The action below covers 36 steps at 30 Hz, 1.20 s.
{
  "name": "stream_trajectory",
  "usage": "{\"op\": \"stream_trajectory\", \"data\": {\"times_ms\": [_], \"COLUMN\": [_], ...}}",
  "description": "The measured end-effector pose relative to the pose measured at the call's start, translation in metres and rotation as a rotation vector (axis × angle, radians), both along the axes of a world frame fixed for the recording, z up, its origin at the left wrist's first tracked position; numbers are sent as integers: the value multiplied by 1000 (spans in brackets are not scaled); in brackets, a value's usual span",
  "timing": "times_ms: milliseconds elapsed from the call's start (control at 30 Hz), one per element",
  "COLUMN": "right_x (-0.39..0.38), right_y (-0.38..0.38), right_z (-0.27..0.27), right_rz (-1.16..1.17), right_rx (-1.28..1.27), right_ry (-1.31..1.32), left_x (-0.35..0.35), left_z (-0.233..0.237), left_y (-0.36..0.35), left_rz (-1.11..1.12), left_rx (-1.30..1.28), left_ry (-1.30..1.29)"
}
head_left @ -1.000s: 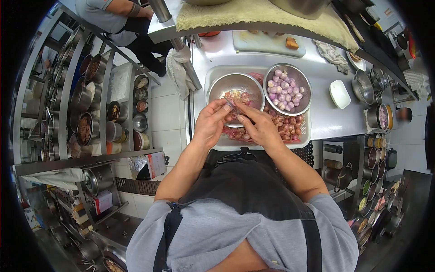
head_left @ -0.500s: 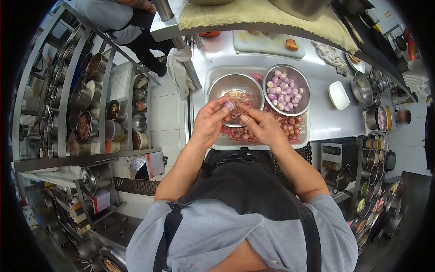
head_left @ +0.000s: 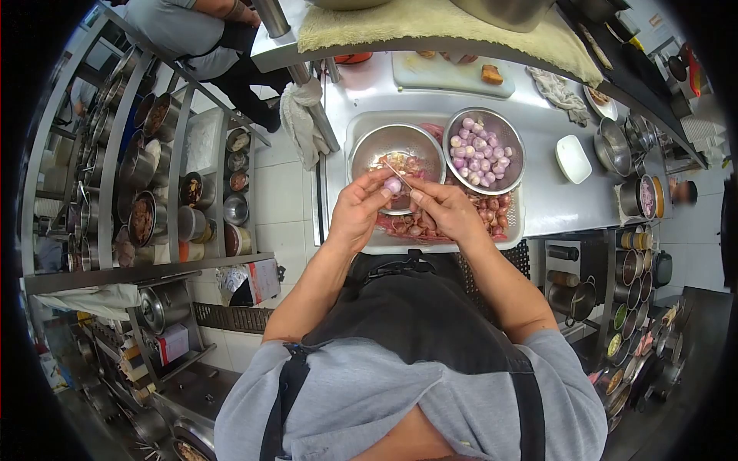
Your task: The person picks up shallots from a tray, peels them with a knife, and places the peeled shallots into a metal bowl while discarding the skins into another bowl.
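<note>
While hands [head_left: 360, 211] [head_left: 448, 211] partly hide 1 bowl [head_left: 369, 151], 1 colander [head_left: 516, 138] sits alongside.

you wear a matt cloth apron [head_left: 415, 315]; your bowls [head_left: 364, 150] are shiny metal, your peeled shallots [head_left: 483, 156] smooth, the shelf towel [head_left: 453, 29] rough cloth.

Metal shelving [head_left: 146, 272] stands on a pale tiled floor [head_left: 280, 211], left of a shiny steel counter [head_left: 565, 209].

One left hand [head_left: 355, 211] and one right hand [head_left: 450, 213], one shallot [head_left: 393, 185], two round metal bowls [head_left: 367, 154], one tray [head_left: 517, 223], one chopping board [head_left: 446, 77], one white dish [head_left: 573, 159] right of the frame's centre
</note>
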State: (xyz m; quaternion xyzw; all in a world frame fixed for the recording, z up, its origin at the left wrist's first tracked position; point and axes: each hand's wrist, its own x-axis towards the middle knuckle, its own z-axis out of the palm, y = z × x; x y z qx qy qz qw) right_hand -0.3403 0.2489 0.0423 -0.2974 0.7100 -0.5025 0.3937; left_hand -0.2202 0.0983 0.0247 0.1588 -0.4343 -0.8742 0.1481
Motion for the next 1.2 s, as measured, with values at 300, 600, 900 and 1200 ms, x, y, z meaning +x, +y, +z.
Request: {"op": "stream_trajectory", "data": {"times_ms": [300, 600, 900, 1200], "right_x": [5, 15, 17, -6], "right_y": [-4, 0, -6, -6], "right_z": [2, 3, -1, -12], "right_rz": [-31, -30, -1, -99], "right_rx": [-92, -143, -181, -113], "right_ry": [-141, 354, 606, -169], "left_x": [-1, -3, -2, -1], "left_z": [-6, -4, -5, 0], "left_y": [-1, -7, -6, -12], "left_rz": [42, 58, 34, -31], "left_rx": [-55, 239, 211, 129], "left_ry": [-68, -108, -84, -63]}}
